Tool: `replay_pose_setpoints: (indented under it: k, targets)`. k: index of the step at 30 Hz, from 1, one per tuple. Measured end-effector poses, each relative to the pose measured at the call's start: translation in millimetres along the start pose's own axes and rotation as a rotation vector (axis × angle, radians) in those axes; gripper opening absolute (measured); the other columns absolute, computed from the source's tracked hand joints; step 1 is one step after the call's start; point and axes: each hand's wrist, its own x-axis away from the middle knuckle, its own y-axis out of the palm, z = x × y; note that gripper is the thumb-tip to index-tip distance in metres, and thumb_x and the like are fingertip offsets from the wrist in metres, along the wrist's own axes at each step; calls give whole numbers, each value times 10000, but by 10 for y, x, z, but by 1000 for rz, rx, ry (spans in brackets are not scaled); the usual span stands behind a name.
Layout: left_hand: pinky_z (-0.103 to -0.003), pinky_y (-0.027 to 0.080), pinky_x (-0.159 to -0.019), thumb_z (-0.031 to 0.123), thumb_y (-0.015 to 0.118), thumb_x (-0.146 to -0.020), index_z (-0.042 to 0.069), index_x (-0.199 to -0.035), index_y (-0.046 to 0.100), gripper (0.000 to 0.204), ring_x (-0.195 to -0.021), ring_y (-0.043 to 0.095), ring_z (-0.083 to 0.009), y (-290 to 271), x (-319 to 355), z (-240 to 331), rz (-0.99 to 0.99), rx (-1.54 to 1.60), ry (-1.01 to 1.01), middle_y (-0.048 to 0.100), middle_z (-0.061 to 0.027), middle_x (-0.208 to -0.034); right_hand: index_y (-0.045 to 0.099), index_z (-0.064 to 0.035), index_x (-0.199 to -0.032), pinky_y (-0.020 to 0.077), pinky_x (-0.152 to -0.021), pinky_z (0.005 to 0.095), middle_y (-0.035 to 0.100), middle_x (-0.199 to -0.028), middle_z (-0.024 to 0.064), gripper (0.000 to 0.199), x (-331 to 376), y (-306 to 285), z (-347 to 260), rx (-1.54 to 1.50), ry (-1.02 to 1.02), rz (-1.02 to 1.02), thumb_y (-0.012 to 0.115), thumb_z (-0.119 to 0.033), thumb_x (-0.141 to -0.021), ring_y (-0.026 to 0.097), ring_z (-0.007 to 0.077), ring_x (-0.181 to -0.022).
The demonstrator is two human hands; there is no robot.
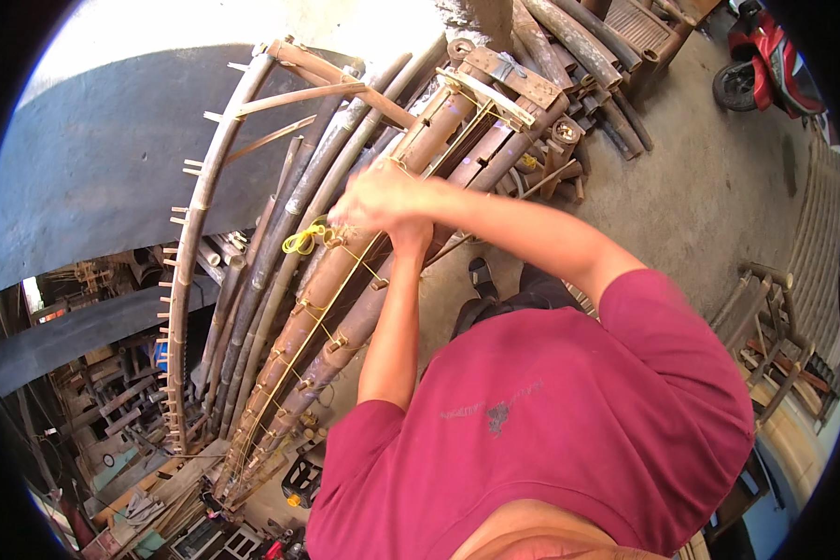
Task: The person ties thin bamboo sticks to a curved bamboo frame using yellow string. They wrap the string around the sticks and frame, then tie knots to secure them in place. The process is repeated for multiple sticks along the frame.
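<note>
My right hand [371,198], slightly blurred, crosses over my left hand [409,231] above a long bamboo frame [299,322]. The right fingers are curled closed; what they grip, if anything, is hidden. My left hand's fingers are hidden behind the right hand. Next to the right knuckles lies a loose coil of yellow cord [301,240]; I cannot tell whether it runs into the fist. The frame has thick parallel bamboo tubes with short pegs along them. Thin yellow cord is strung along the tubes. A wooden block [513,77] joins their far end.
Left of the frame stands a curved bamboo piece [196,219] with a row of pegs. Bamboo poles [345,126] lean beside it. Cut bamboo [597,75] is piled at the back. A red motorbike [779,61] stands far right, a bamboo rack [770,327] below it.
</note>
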Motion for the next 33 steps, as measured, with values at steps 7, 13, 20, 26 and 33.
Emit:
replay_pose_setpoints:
  k: [7, 13, 20, 26, 33]
  targets:
    - [-462, 477, -819, 243, 485, -1000, -3, -1050, 655, 303, -907, 647, -405, -137, -80, 277, 14, 109, -120, 676, -239, -962, 598, -44, -709, 380, -568, 294, 504, -608, 5, 427, -289, -140, 727, -876, 355, 37, 491, -376, -955, 409, 127, -571]
    - [-401, 281, -887, 235, 558, -963, 143, -993, 703, 175, -921, 622, -194, -88, -12, 192, 72, -43, -82, 704, -47, -942, 617, -35, -628, 510, -654, 460, 605, -616, 178, 313, 1731, 506, 669, -19, -222, -41, 558, -234, -862, 599, 395, -629]
    - [-284, 441, -633, 183, 543, -971, 33, -936, 686, 211, -620, 553, -154, -498, -1443, 201, 158, 655, -292, 634, -29, -707, 548, -50, -564, 453, -840, 422, 551, -559, 141, 357, 1741, 413, 433, -150, -95, -52, 573, -204, -885, 568, 339, -608]
    - [-453, 521, -838, 295, 596, -895, 64, -1129, 684, 341, -1016, 660, -371, -110, -1902, -225, -414, -796, -242, 673, -243, -1081, 615, -33, -1121, 441, -927, 423, 595, -1106, 155, 388, 2045, -125, 807, -90, -32, 301, 563, -82, -740, 567, 344, -1039]
    - [-559, 368, -928, 208, 566, -928, 74, -1053, 623, 192, -1003, 642, -361, 817, -1097, 1353, -163, -60, -135, 688, -163, -1026, 521, -125, -1187, 424, -955, 398, 525, -1121, 90, 327, 2090, -224, 1763, -2193, 977, 1127, 577, -255, -892, 514, 246, -993]
